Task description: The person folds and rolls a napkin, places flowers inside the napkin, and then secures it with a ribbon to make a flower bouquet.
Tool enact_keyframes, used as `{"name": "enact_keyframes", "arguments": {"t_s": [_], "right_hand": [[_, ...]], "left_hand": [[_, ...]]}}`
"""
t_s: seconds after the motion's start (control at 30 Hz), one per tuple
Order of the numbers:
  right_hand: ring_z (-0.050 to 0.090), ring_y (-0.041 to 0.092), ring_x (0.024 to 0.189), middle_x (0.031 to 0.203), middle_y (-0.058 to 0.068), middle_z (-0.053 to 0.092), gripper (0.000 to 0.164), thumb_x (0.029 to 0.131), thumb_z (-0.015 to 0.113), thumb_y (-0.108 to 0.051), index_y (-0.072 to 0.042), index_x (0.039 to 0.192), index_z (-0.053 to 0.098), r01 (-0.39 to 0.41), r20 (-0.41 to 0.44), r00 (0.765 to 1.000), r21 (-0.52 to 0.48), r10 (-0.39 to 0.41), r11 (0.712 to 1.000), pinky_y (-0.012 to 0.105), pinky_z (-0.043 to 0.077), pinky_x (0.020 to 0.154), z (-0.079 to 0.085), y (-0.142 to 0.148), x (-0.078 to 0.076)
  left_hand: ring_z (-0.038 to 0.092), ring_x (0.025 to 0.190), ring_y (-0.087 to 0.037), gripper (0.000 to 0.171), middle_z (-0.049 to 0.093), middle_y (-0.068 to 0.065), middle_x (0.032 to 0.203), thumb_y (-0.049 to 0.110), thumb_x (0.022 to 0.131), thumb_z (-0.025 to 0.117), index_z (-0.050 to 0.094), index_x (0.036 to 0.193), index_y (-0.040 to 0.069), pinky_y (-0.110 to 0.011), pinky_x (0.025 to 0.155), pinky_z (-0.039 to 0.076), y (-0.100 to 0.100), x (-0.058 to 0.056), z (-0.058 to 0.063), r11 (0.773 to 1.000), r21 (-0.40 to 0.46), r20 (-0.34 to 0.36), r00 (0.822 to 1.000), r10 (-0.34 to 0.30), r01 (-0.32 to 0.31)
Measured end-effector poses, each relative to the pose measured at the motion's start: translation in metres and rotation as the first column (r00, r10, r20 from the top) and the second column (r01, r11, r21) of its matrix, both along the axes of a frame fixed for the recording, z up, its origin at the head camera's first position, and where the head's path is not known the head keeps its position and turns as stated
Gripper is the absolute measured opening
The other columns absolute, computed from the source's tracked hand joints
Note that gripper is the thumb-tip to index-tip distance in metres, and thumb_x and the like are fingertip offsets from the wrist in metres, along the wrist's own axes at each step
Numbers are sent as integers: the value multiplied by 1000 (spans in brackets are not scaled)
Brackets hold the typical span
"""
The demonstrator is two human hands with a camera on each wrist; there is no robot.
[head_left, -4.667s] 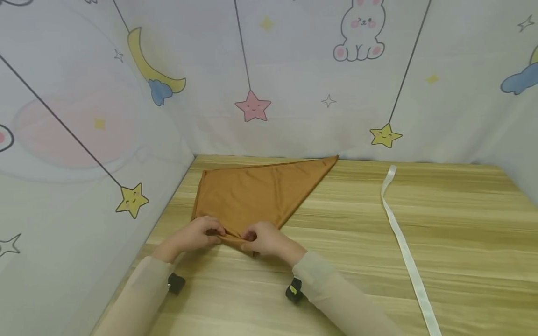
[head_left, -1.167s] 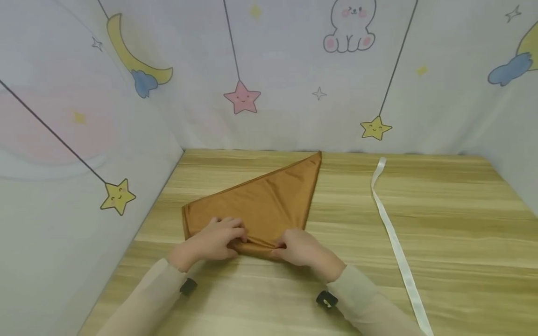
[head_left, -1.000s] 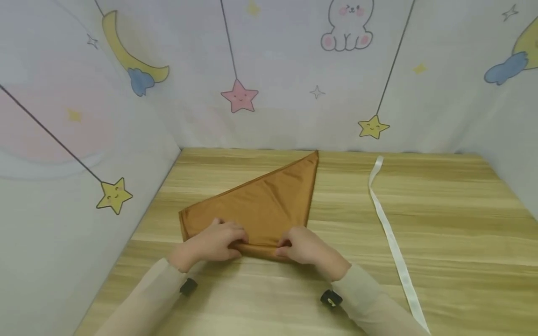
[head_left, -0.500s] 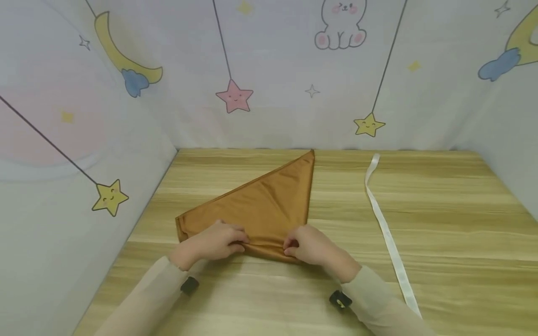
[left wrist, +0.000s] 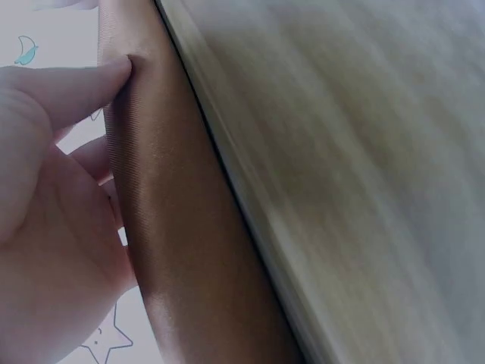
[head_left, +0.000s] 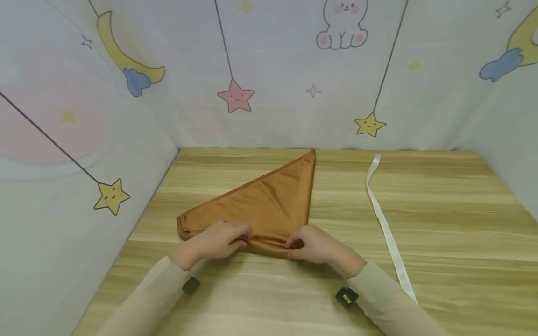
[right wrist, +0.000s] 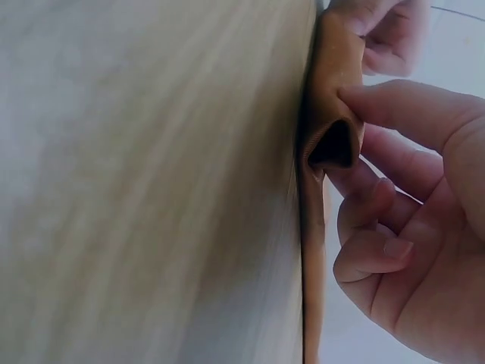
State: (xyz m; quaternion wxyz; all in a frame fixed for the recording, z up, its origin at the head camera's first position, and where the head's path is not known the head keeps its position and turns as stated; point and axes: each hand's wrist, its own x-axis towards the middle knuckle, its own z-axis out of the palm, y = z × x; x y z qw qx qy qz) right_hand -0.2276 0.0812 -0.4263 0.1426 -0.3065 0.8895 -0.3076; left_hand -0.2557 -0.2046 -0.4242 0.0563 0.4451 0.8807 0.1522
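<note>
Compared with the earlier frames, the roll along the cloth's [head_left: 269,205] near edge is thicker, and left hand [head_left: 218,240] and right hand [head_left: 315,245] sit wider apart, both pinching it. The cloth lies on a wooden table [head_left: 441,224], a ribbon [head_left: 384,224] well right, cartoon-printed walls [head_left: 286,70] around.

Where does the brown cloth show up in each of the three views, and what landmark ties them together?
Head: the brown cloth lies as a triangle at centre, its near rolled edge gripped by the left hand and right hand.
Left wrist: a rolled band from top left to bottom centre.
Right wrist: a thin roll right of centre, its end open.
Shared landmark: the wooden table.
</note>
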Motion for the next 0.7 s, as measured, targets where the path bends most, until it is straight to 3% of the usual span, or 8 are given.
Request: {"name": "enact_keyframes", "arguments": {"t_s": [0.23, 0.47, 0.6, 0.7], "right_hand": [[60, 11, 80, 91, 2, 69, 11, 88, 67, -11, -4, 94, 73, 1, 21, 1000, 5, -1, 1000, 27, 49, 71, 4, 1, -1], [59, 10, 77, 88, 3, 70, 9, 89, 67, -9, -3, 93, 72, 39, 62, 997, 34, -41, 999, 26, 50, 69, 7, -1, -4], [58, 11, 79, 87, 1, 68, 9, 86, 70, -10, -4, 93, 71, 45, 0, 999, 65, -45, 997, 28, 50, 72, 8, -4, -2], [55, 10, 79, 85, -3, 64, 12, 83, 73, -14, -7, 92, 71, 38, -85, 996, 105, -29, 994, 29, 47, 72, 8, -7, 2]], "left_hand": [[58, 102, -19, 31, 60, 3, 109, 19, 81, 77, 65, 109, 17, -48, 84, 44, 0, 3, 3, 998, -64, 29, 999, 28, -26], [59, 95, -16, 19, 62, 4, 100, 16, 86, 71, 73, 105, 12, -35, 76, 41, 3, 2, 3, 998, -59, -33, 999, -12, 10], [63, 89, -14, 16, 65, 2, 97, 14, 89, 68, 73, 103, 9, -35, 78, 49, 5, 0, 3, 998, -48, -16, 999, -33, 32], [65, 92, -16, 23, 68, -2, 101, 11, 89, 67, 70, 111, 7, -35, 82, 52, 5, 0, 4, 999, -38, 25, 999, -32, 33]]}}
